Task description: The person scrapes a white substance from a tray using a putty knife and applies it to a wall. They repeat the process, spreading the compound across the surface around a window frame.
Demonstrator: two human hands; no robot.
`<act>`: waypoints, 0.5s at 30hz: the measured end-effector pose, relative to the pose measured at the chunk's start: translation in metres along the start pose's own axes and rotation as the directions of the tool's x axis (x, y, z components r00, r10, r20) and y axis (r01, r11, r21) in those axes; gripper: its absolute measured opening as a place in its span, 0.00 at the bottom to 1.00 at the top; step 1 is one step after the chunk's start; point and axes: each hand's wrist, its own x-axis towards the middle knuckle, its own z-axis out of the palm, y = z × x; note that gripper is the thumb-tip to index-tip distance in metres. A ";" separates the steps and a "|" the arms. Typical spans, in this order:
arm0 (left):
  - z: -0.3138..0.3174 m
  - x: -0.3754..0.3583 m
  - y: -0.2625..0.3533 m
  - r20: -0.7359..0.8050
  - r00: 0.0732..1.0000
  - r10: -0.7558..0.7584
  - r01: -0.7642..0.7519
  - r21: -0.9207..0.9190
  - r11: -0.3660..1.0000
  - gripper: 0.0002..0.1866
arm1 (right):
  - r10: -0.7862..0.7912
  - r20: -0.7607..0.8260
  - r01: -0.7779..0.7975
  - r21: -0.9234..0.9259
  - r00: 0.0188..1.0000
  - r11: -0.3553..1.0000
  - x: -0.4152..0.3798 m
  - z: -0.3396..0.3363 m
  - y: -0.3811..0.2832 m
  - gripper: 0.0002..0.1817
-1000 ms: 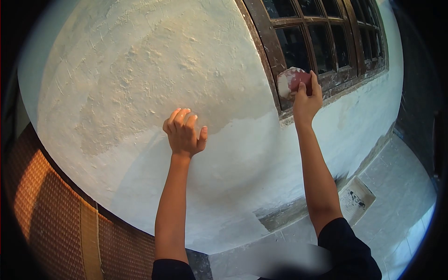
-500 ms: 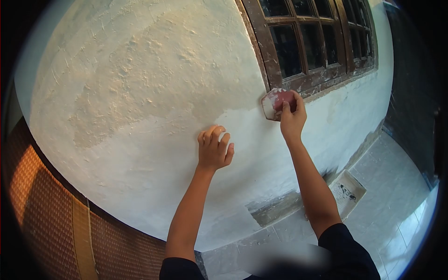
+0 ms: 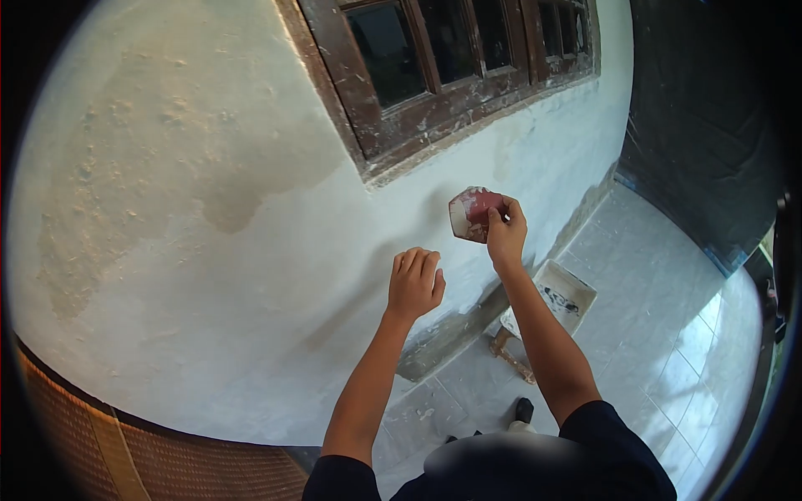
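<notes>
My right hand [image 3: 506, 236] pinches a flat, many-sided reddish putty spreader [image 3: 483, 210] by its right side, thumb over its face. White putty is smeared on the spreader's left part and upper edge. It is held up in front of the white plastered wall [image 3: 276, 292], below the window. Lower and to the left is my left hand [image 3: 415, 281], its back toward me, with fingers loosely bent and the thumb apart. Nothing shows in it, though its palm side is hidden. Its shadow falls on the wall beside it.
A brown wooden window frame [image 3: 393, 144] spattered with white sits above. Rough, darker patches [image 3: 238, 196] mark the wall's upper left. A putty-stained tray [image 3: 576, 288] rests on a small stool [image 3: 504, 342] over grey floor tiles [image 3: 631, 334]. Woven matting [image 3: 192, 463] lies lower left; dark sheeting [image 3: 702, 134] hangs right.
The view has swung right, showing more floor and the stool. My left hand has come away from the rough patch and nearer the right hand, fingers closer together. The right hand still holds the spreader.
</notes>
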 end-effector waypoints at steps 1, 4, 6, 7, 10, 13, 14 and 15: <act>0.013 0.002 0.007 0.007 1.000 -0.007 0.007 -0.030 1.000 0.13 | 0.009 -0.008 -0.009 -0.016 1.000 1.000 0.006 -0.011 0.011 0.11; 0.054 0.007 0.024 0.063 0.996 -0.060 0.066 -0.093 0.993 0.13 | 0.024 -0.016 -0.025 -0.088 1.000 0.996 0.027 -0.046 0.033 0.11; 0.082 0.010 0.037 0.094 0.992 -0.080 0.091 -0.129 0.987 0.13 | 0.076 0.007 -0.075 -0.123 0.997 0.990 0.041 -0.070 0.046 0.11; 0.096 0.012 0.043 0.114 0.989 -0.090 0.106 -0.148 0.983 0.14 | 0.092 -0.004 -0.092 -0.136 0.996 0.986 0.049 -0.082 0.053 0.11; 0.134 0.016 0.065 0.202 0.974 -0.101 0.142 -0.202 0.969 0.15 | 0.156 -0.031 -0.159 -0.128 0.987 0.979 0.069 -0.119 0.073 0.13; 0.167 0.021 0.086 0.262 0.959 -0.111 0.178 -0.250 0.952 0.16 | 0.125 -0.047 -0.132 -0.203 0.991 0.970 0.088 -0.155 0.098 0.15; 0.178 0.022 0.093 0.283 0.953 -0.108 0.186 -0.265 0.946 0.16 | 0.144 -0.061 -0.154 -0.215 0.988 0.964 0.092 -0.167 0.106 0.15; 0.189 0.025 0.098 0.294 0.950 -0.108 0.191 -0.271 0.943 0.16 | 0.146 -0.061 -0.155 -0.194 0.987 0.969 0.097 -0.178 0.110 0.15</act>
